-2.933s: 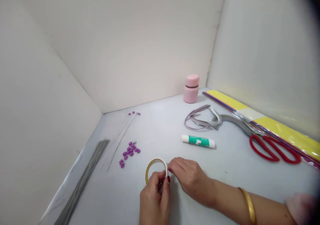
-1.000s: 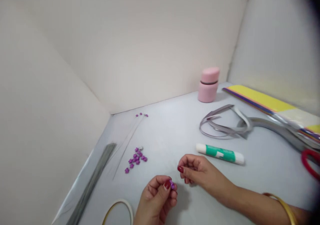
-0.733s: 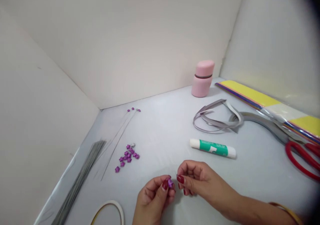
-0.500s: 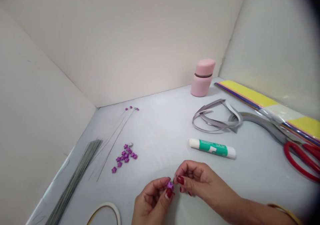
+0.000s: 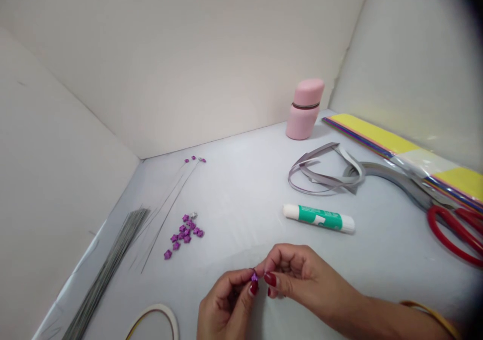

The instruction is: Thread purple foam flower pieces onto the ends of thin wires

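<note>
My left hand (image 5: 225,307) and my right hand (image 5: 298,277) meet near the table's front edge. Both pinch one small purple star bead (image 5: 254,277) between thumbs and fingertips. A cluster of several loose purple star beads (image 5: 184,232) lies to the left on the table. A white tape roll (image 5: 153,321) lies flat at the bottom edge, left of my left hand. Thin wires tipped with purple beads (image 5: 171,204) stretch toward the back corner.
A bundle of grey wires (image 5: 103,274) lies along the left wall. A green glue stick (image 5: 319,218), grey paper strips (image 5: 324,171), a pink jar (image 5: 304,109), red-handled scissors (image 5: 451,227) and a packet of coloured paper (image 5: 400,146) sit to the right. White walls enclose the table.
The tape roll, held by both hands at first, now lies on the table. My left hand picked up a purple bead and my right hand closed in to pinch it too.
</note>
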The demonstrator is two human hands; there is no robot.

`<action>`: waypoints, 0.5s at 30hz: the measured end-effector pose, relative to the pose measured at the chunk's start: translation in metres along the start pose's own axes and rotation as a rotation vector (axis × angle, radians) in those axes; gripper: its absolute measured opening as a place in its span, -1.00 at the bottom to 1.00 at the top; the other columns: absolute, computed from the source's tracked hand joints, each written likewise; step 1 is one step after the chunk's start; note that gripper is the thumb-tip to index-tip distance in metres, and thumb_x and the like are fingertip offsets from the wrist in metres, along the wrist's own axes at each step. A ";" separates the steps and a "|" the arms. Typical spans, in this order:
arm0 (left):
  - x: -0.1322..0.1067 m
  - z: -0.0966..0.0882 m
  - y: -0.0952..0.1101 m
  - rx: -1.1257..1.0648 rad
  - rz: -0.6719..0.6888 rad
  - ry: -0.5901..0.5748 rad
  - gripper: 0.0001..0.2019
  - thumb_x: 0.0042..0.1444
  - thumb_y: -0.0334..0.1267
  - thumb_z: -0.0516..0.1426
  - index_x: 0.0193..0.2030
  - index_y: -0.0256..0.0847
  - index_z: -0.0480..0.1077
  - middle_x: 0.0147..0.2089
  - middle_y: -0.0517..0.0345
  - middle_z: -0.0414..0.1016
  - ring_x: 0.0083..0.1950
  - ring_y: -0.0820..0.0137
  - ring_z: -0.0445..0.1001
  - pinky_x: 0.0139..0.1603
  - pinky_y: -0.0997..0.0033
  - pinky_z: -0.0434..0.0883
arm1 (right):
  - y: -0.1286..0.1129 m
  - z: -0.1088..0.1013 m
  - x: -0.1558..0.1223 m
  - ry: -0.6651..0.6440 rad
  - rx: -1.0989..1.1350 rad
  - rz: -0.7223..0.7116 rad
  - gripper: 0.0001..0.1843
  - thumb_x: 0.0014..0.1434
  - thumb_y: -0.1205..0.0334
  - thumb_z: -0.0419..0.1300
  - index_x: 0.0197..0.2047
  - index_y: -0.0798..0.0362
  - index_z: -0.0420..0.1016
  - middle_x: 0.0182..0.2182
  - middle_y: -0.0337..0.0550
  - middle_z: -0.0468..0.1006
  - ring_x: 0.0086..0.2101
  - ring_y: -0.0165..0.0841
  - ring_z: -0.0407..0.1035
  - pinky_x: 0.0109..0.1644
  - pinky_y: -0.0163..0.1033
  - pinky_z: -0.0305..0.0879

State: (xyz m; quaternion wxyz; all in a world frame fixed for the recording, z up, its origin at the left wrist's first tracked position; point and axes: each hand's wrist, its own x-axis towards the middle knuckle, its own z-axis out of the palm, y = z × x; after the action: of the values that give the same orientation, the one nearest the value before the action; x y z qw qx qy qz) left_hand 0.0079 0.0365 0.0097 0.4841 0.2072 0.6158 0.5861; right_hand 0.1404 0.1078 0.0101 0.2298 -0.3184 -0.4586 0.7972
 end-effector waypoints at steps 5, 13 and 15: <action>0.003 0.000 -0.002 -0.029 -0.032 0.059 -0.72 -0.42 -0.14 0.38 -0.53 -0.24 0.52 -0.55 0.08 0.60 -0.51 0.46 0.47 -0.47 0.58 0.36 | -0.001 0.000 0.000 0.044 -0.067 -0.059 -0.78 0.03 0.12 0.24 -0.41 0.11 0.39 -0.38 -0.14 0.51 -0.35 -0.38 0.35 -0.21 -0.25 0.26; 0.004 0.001 -0.001 -0.040 -0.027 0.076 -0.72 -0.41 -0.12 0.37 -0.49 -0.20 0.56 -0.45 0.05 0.64 -0.41 0.36 0.55 -0.37 0.54 0.42 | -0.001 -0.001 -0.002 0.029 -0.264 -0.177 -0.86 0.10 0.18 0.18 -0.38 0.08 0.43 -0.40 -0.16 0.54 -0.34 -0.36 0.39 -0.24 -0.28 0.30; 0.004 0.000 -0.003 -0.030 -0.019 0.081 -0.72 -0.41 -0.11 0.36 -0.49 -0.18 0.56 -0.45 0.06 0.64 -0.42 0.37 0.55 -0.39 0.55 0.42 | 0.001 -0.001 -0.001 0.030 -0.278 -0.172 -0.85 0.11 0.17 0.17 -0.37 0.08 0.44 -0.39 -0.14 0.54 -0.34 -0.35 0.39 -0.24 -0.28 0.30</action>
State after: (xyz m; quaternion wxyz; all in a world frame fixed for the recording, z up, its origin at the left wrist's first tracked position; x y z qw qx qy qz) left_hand 0.0072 0.0397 0.0054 0.4676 0.1701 0.6278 0.5986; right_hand 0.1418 0.1076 0.0091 0.2579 -0.3184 -0.5865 0.6987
